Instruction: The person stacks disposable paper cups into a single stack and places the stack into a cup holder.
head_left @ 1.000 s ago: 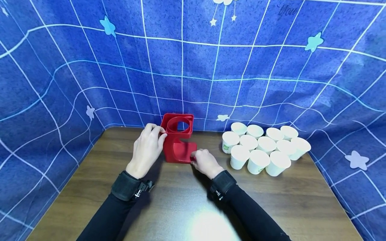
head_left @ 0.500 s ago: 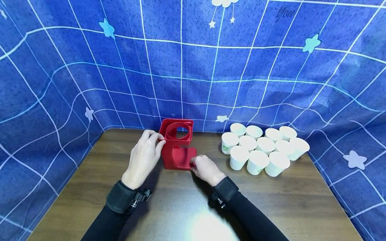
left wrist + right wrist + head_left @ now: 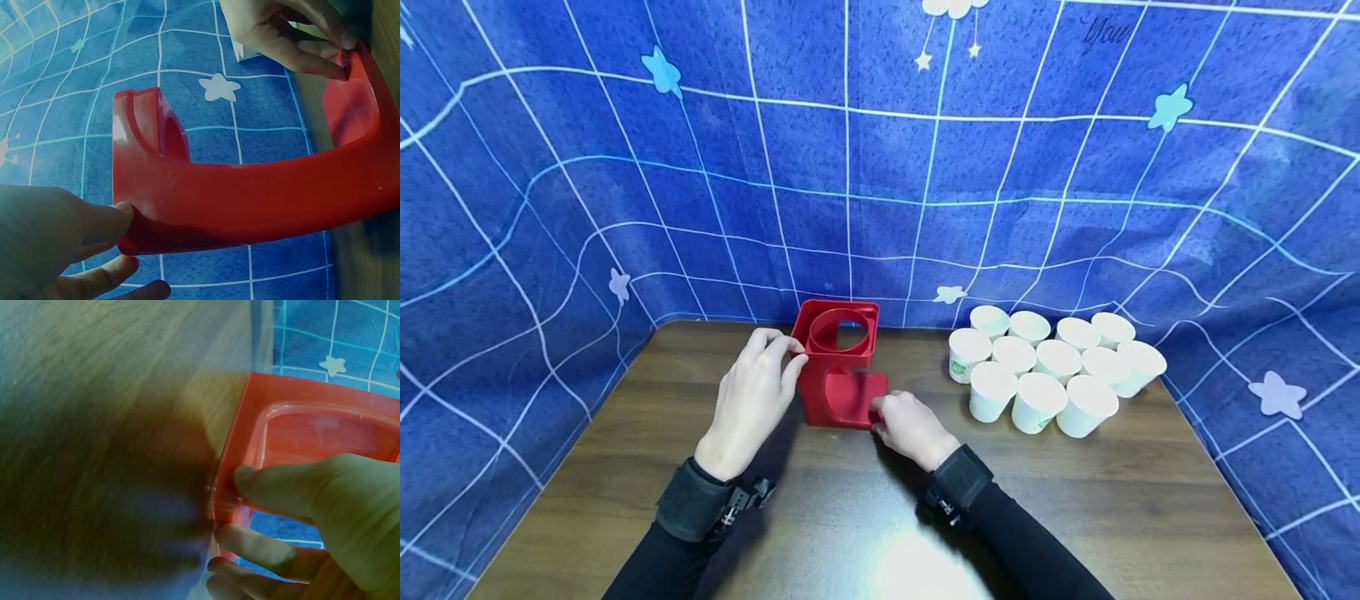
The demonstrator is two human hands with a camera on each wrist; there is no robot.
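A red plastic C-shaped stand (image 3: 815,390), with a round ring in its top and a shallow tray at its base, stands upright on the table. My left hand (image 3: 748,396) pinches the upper left edge; in the left wrist view the thumb presses one face while the fingers reach behind. Down at the right, my right hand (image 3: 913,425) pinches the base's front corner. The right wrist view shows its thumb on the tray's rim (image 3: 240,440) and the other fingers curled against the outer side. Nothing sits in the ring or the tray.
Several white paper cups (image 3: 1040,400) stand upright in a cluster to the right of the stand. A blue patterned cloth (image 3: 880,150) hangs behind and beside the brown wooden table (image 3: 820,517). Light glares off the table's near part.
The red stand has slid a little toward me over the last second, with both hands keeping their hold on it. The cups have stayed where they were.
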